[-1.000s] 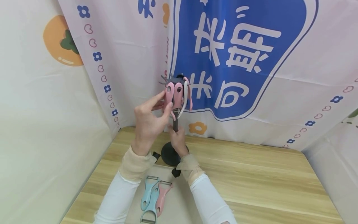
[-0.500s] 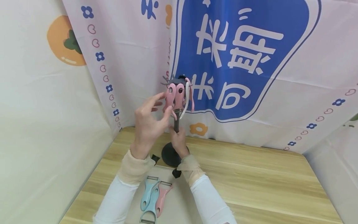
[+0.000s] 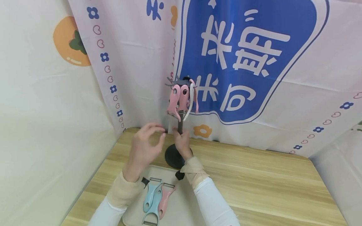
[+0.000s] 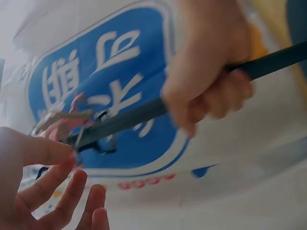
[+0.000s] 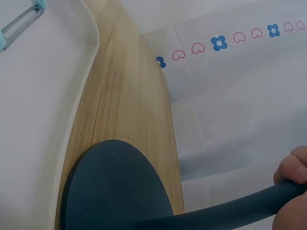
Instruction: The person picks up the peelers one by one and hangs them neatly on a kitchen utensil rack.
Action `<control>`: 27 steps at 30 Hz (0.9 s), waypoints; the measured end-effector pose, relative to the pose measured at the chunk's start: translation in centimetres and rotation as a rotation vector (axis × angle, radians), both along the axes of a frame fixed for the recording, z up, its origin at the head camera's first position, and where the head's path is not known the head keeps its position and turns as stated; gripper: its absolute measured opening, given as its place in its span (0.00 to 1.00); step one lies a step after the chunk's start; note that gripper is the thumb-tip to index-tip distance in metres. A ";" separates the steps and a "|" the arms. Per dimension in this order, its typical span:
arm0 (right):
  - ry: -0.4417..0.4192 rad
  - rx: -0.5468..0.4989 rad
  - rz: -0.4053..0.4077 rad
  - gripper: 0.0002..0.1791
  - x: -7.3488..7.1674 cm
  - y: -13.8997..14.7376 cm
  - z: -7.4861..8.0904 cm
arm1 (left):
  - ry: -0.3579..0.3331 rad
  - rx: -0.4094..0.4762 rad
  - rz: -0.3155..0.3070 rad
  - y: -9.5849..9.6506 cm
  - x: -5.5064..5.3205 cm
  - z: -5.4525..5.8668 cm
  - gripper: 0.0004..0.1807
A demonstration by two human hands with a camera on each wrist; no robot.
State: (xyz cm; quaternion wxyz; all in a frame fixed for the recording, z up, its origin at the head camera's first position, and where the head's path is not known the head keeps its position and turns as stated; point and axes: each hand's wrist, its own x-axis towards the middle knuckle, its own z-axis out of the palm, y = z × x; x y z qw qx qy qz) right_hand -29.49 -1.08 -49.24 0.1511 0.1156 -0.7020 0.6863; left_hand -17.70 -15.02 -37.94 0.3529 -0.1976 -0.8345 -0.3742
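Observation:
A dark stand with a hooked top point(image 3: 181, 83) rises from a round base point(image 3: 174, 156). My right hand point(image 3: 183, 142) grips its pole point(image 4: 134, 117), the thumb and fingers wrapped around it. From the hooks hang pink peelers, two of them facing me: a left one point(image 3: 173, 99) and a right one point(image 3: 183, 97). Beside them hangs a white peeler point(image 3: 191, 102), with more pink behind it. My left hand point(image 3: 144, 149) is in the air left of the pole, below the hanging peelers, fingers bent, thumb apart from them, holding nothing.
A pale tray point(image 3: 186, 194) lies on the wooden table point(image 3: 254, 179) in front of the stand. In it are a pink peeler point(image 3: 166, 199) and two light blue peelers, one point(image 3: 149, 196) overlapped by the other point(image 3: 156, 202). Behind hangs a printed cloth point(image 3: 141, 62).
My left hand has come off the left pink peeler and dropped toward the tray. The peeler hangs on its hook. My right hand keeps its grip on the pole.

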 end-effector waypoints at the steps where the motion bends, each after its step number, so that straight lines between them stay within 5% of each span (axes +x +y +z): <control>1: -0.003 0.003 -0.005 0.31 0.0 0.0 0.0 | -0.022 -0.027 -0.018 0.0 0.2 -0.8 0.07; 10: 0.014 -0.008 0.033 0.30 -0.2 0.1 0.0 | -0.264 -0.401 -0.187 -1.2 1.6 -7.1 0.10; 18: 0.036 -0.024 0.069 0.33 -0.5 0.3 0.1 | -0.446 -0.603 -0.433 -2.2 2.1 -9.6 0.21; 27: 0.028 -0.030 0.063 0.33 -0.3 0.3 -0.1 | -0.463 -0.751 -0.386 -3.5 3.3 -10.7 0.26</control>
